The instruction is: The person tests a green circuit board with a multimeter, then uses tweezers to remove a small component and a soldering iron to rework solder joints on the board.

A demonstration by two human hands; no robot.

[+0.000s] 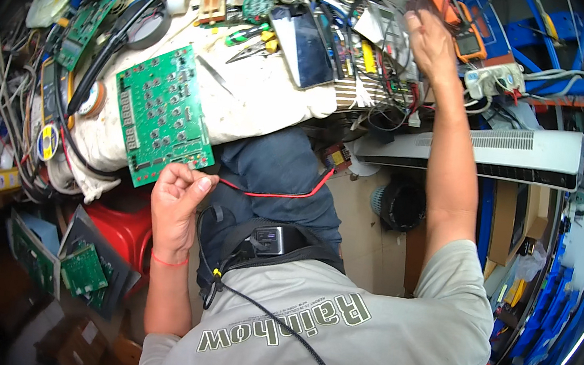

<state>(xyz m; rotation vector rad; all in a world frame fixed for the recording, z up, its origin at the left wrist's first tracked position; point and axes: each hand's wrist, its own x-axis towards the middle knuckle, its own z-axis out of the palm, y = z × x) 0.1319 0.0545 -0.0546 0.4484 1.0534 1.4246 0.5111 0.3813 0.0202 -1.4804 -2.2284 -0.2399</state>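
A green circuit board point(170, 105) with many small parts lies tilted over the near edge of a cream cloth point(258, 102). My left hand point(183, 187) is closed at the board's near edge, thumb and fingers pinched on it. A red lead point(283, 196) with a dark one beside it runs from next to these fingers to the right, across my leg. My right hand point(431, 45) reaches to the far right with curled fingers, left of an orange multimeter point(469, 42). What lies between those fingers is too small to make out.
A dark-screened phone point(302, 49), pliers point(247, 51), tweezers point(214, 74) and a tape roll point(149, 28) lie among heaped boards and cables. A white power strip point(495, 82) sits at the right. Below are a long white appliance panel point(492, 152) and a red stool point(114, 234).
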